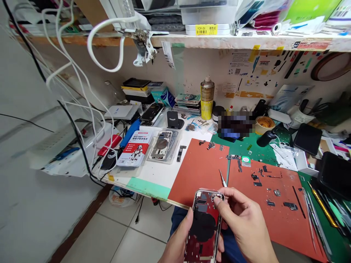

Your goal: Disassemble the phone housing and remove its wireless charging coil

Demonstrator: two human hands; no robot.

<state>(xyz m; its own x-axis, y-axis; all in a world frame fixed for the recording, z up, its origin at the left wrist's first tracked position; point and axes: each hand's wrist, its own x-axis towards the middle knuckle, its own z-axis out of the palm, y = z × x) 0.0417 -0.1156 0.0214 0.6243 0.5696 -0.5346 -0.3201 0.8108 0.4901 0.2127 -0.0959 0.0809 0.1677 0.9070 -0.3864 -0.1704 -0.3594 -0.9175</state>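
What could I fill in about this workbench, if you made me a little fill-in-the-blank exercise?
1. The hand touching the top right corner of the phone housing is the person's ____ one.
2. The battery box pictures a white cartoon ____ on its front.
3. The lower part of the aerosol can is coloured ____.

Missing words: right; robot; yellow.

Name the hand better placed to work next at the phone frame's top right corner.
Probably the right hand: its thumb is at that corner, while the left hand grips the phone frame lower down.
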